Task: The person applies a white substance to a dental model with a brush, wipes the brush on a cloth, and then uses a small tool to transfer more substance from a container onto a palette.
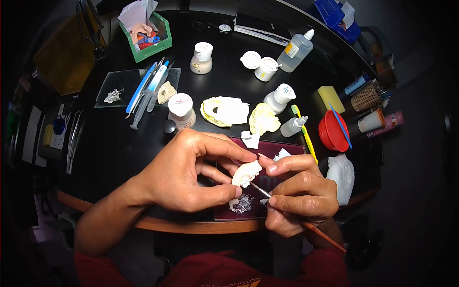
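Over the maroon plate (227, 211), our left hand (191, 165) pinches a pale dental cast (244, 173) between fingers and thumb, while our right hand (306, 191) holds a thin brush (263, 192) with its tip at the cast. We see white residue (240, 204) on the plate. Just beyond the plate sit two yellowish models (220, 117) and a small dropper bottle (292, 127). To the plate's right are a yellow toothbrush (308, 137), a red bowl (330, 136) and a crumpled white tissue (340, 179); well to its left lies a glass slab (103, 98).
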`<move>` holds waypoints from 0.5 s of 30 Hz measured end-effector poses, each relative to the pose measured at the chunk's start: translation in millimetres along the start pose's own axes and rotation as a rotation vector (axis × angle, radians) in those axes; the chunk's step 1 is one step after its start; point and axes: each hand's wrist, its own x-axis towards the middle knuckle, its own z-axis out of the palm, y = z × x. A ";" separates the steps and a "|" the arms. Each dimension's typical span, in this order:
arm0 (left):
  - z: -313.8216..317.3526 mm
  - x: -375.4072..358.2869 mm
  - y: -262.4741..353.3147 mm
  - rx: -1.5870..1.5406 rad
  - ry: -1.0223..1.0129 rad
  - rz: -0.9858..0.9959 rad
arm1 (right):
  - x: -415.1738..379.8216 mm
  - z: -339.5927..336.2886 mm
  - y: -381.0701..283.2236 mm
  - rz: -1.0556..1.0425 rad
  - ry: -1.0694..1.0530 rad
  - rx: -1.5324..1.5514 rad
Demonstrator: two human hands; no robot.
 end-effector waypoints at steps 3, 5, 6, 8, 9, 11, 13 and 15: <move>-0.4 -0.2 0.0 0.001 -0.002 -0.001 | 0.2 0.4 0.1 -0.004 0.004 -0.004; -0.7 -0.2 -0.1 0.004 -0.004 -0.001 | 0.1 0.9 0.7 -0.008 0.009 -0.002; -0.7 -0.1 -0.2 0.005 -0.005 -0.004 | 0.3 0.5 0.2 -0.003 0.009 -0.005; -0.4 -0.2 -0.4 -0.005 -0.005 -0.009 | 0.9 -0.5 -1.1 0.005 0.010 -0.009; 0.0 -0.4 -0.8 -0.017 -0.004 -0.013 | 1.1 -0.5 -1.1 0.002 0.010 -0.012; 0.5 -0.3 -0.3 -0.035 -0.005 -0.020 | 1.6 -0.4 -0.8 -0.003 0.011 -0.018; 0.9 -0.2 0.6 -0.046 -0.007 -0.027 | 1.9 -1.1 -0.4 -0.010 0.003 -0.025; 0.9 -0.1 1.1 -0.038 -0.007 -0.032 | 1.7 -1.5 0.3 -0.017 0.000 -0.029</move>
